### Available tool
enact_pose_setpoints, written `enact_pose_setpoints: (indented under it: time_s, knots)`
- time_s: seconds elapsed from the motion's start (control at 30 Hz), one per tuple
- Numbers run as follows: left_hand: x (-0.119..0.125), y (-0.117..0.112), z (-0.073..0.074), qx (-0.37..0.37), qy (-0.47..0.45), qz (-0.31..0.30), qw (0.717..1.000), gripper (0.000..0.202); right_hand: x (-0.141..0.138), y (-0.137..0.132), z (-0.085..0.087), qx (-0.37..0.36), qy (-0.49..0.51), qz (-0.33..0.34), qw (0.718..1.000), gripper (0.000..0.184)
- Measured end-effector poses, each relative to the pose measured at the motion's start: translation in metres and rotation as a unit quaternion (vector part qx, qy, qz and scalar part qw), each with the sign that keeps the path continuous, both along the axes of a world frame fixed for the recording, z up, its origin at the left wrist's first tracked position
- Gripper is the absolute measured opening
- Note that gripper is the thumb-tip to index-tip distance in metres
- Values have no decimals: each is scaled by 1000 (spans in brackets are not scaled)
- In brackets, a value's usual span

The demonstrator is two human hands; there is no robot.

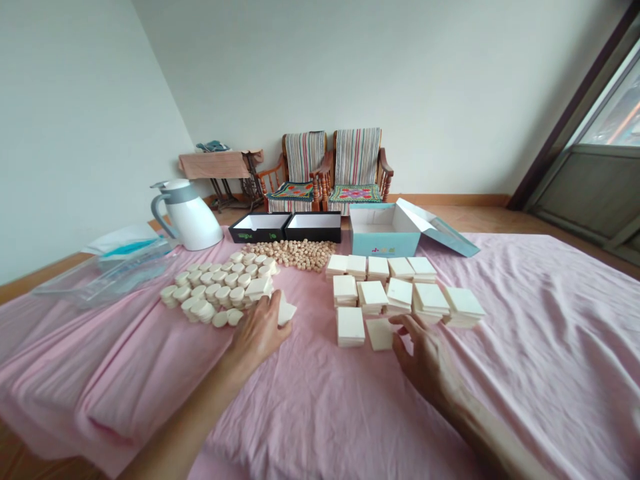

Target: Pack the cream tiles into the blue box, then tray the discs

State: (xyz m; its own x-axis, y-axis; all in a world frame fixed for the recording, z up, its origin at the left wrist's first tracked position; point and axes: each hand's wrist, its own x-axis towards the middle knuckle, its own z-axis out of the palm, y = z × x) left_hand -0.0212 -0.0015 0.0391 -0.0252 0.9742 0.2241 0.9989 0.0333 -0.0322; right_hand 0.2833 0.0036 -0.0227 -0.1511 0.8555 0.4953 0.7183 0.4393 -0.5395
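My left hand [260, 323] is closed on a few thin cream square tiles [287, 312], one of them jutting out by the thumb. Just behind that hand, a square stack [259, 287] stands at the edge of several rows of stacked round cream discs [217, 291]. My right hand [423, 350] has its fingers curved and apart, the fingertips touching the right edge of a single square tile [379, 334] lying flat on the cloth. Beside it stands a stack of square tiles [351, 325], with further rows of stacks [393, 293] behind.
A pile of small wooden beads [300, 254] lies behind the discs. Farther back are two black open boxes [313, 227] and a light blue box [385, 230] with its lid [445, 233]. At the left are a white jug [193, 217] and a clear plastic tray [107, 277]. Pink cloth [310, 413] covers the table.
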Motion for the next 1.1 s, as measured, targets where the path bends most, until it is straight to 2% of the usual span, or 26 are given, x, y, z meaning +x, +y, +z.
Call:
enact_pose_setpoints:
  time_s: [0.13, 0.27, 0.4, 0.57, 0.67, 0.8, 0.93, 1.1]
  knots:
    - [23, -15, 20, 65, -122, -106, 985, 56, 1, -3, 15, -4, 20, -18, 1000, 22]
    - [70, -24, 42, 35, -206, -261, 943, 63, 2, -7, 27, -4, 18, -36, 999, 23]
    - [113, -18, 51, 7, -183, -348, 919, 69, 3, -7, 29, 17, 18, -41, 999, 20]
    - [140, -7, 43, -5, -109, -379, 919, 65, 5, -4, 26, 23, 19, -41, 999, 20]
    - [142, -5, 34, 5, -98, -385, 918, 56, 7, -3, 24, 16, 15, -40, 999, 21]
    - [130, -10, 29, 32, -134, -363, 921, 46, 6, -3, 22, 13, 2, -45, 999, 23]
    - [104, -13, 30, 72, -177, -319, 928, 37, 4, -3, 18, -8, 12, -51, 999, 22]
    - [64, -13, 25, 106, -196, -242, 944, 27, 1, 2, -2, -20, 17, -40, 999, 30]
